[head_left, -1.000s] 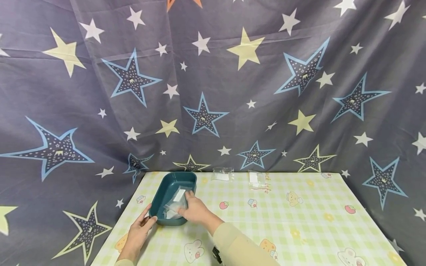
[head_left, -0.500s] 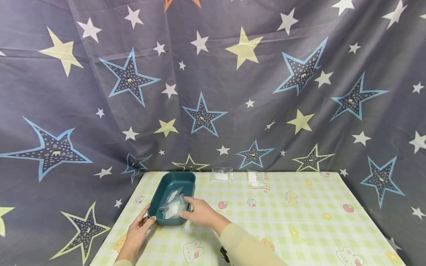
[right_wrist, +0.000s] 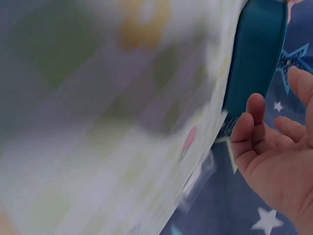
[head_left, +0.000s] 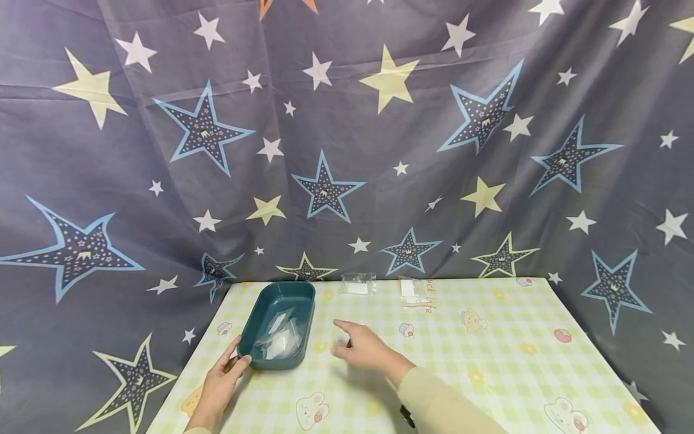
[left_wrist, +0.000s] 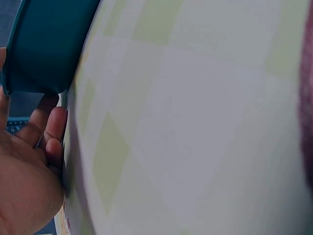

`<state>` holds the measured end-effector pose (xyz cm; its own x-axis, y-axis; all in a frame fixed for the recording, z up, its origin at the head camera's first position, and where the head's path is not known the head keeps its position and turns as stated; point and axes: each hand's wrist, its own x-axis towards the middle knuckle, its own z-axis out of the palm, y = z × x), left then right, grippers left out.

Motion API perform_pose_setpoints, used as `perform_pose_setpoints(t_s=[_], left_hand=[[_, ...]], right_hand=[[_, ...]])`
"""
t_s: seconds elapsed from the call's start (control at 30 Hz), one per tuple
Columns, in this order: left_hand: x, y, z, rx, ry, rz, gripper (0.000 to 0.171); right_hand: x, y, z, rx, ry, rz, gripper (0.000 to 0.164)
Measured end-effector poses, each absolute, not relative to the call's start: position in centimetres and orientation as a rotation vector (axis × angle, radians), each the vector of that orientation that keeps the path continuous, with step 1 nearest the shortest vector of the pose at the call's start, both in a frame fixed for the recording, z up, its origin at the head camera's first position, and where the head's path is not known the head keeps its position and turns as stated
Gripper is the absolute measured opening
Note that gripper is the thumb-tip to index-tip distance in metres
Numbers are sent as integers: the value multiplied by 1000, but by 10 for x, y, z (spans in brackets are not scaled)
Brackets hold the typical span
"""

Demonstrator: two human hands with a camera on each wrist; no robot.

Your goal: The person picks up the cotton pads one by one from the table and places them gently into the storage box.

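A dark teal rectangular plastic box (head_left: 253,325) with rounded corners stands on the table's left side. Inside lie clear plastic bags (head_left: 283,340) with white pieces, overlapping near its front end; their exact contents are unclear. My left hand (head_left: 219,386) holds the box's near left corner, thumb at the front and fingers along the side. In the left wrist view some of those fingers (left_wrist: 56,122) are bent close to the box's lower edge. My right hand (head_left: 368,349) is over the table to the right of the box, holding nothing, its fingers loosely extended.
Two more small clear bags lie along the back edge, one bag (head_left: 356,284) left of the other bag (head_left: 413,290). A checked green-and-white cloth (head_left: 461,380) covers the table. Behind it hangs a grey star-patterned curtain (head_left: 358,138).
My right hand has let go of a bag inside the box and moved out to the right, away from it. My left hand stays at the box's corner.
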<state>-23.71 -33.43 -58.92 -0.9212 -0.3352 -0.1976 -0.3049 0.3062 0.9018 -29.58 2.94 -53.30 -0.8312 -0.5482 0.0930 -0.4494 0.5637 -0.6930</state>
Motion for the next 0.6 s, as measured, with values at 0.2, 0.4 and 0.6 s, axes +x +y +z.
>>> perform_pose_setpoints(t_s=[0.2,0.4,0.6], left_hand=[[-236,-336,-591,629,-2500,-1733,76],[-236,-337,-590,612,-2504,-1732,77],[-236,-336,-590,595,-2509,-1746,76]], right_hand=[[-297,76,-536,-815,2701,-1094,70],[-298,120,-535,-689,2746,-1148,69],[-300,166,-533,-544,2814,-1201,72]])
